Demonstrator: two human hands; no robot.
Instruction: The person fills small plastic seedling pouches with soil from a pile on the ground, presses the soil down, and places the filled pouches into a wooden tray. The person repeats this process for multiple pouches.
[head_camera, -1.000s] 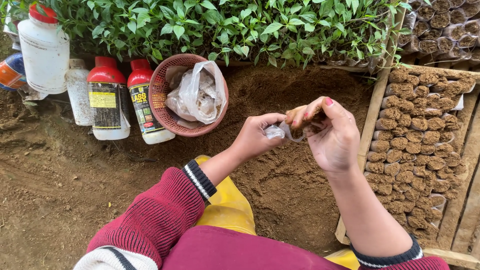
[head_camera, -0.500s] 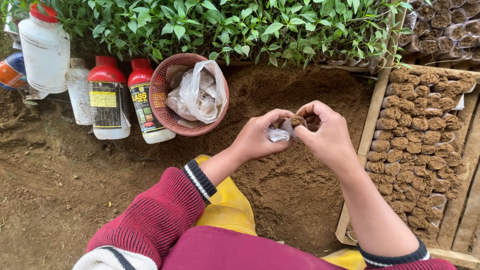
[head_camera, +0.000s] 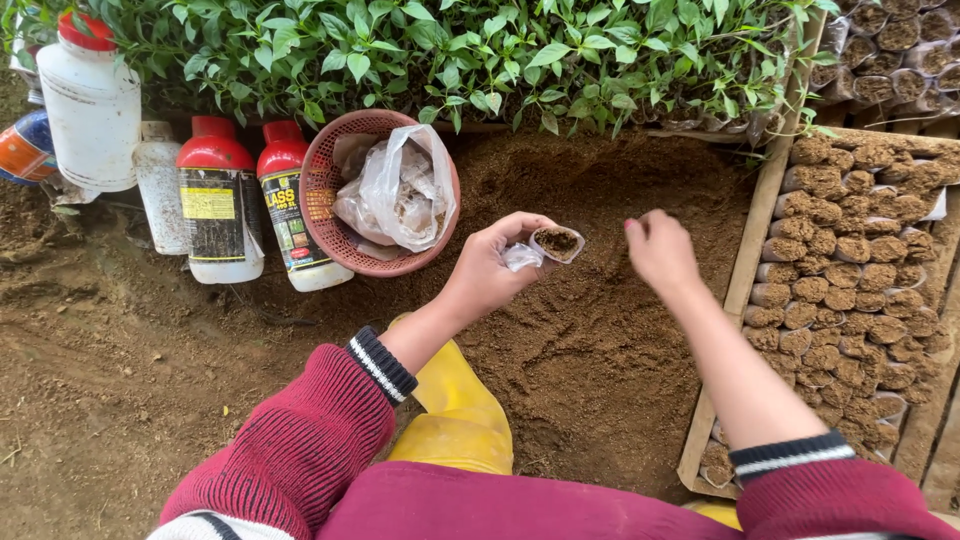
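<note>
Single head-worn view, looking steeply down from above person's lap. Hands (head_camera: 490, 270) close, mid-frame, over soil bed (head_camera: 590, 330). Seedlings (head_camera: 450, 50) along far edge; bottles (head_camera: 215, 200) far left; tray (head_camera: 860, 260) of filled bags right.

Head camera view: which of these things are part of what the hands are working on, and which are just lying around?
In use:
- left hand holding small plastic bag of soil
- right hand, over loose soil bed
- wooden tray of filled soil bags
- pink basket of empty plastic bags

Lying about:
- red-capped bottles
- white jug
- green seedlings
</note>
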